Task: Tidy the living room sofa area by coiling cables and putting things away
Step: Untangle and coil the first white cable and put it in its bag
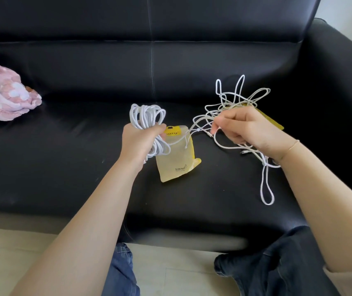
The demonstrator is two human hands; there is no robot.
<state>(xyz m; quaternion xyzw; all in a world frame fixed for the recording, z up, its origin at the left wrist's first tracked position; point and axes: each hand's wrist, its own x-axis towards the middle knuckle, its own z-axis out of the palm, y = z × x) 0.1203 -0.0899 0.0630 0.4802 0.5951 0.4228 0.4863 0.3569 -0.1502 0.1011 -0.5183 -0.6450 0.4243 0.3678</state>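
Observation:
My left hand (137,143) grips a coiled bundle of white cable (146,118) above the black sofa seat (64,157). One strand runs from that coil across a yellow-and-clear plastic pouch (176,158) toward my right hand (246,130), whose fingers pinch the cable. A loose tangle of white cable (234,99) lies behind and under my right hand, with one long loop (267,189) trailing toward the seat's front edge. A second yellow pouch (272,120) peeks out from behind my right hand.
A pink and white crumpled cloth (2,95) lies at the sofa's left end. The sofa armrest (341,82) rises on the right. My knees in dark jeans (277,263) are on the light floor before the sofa.

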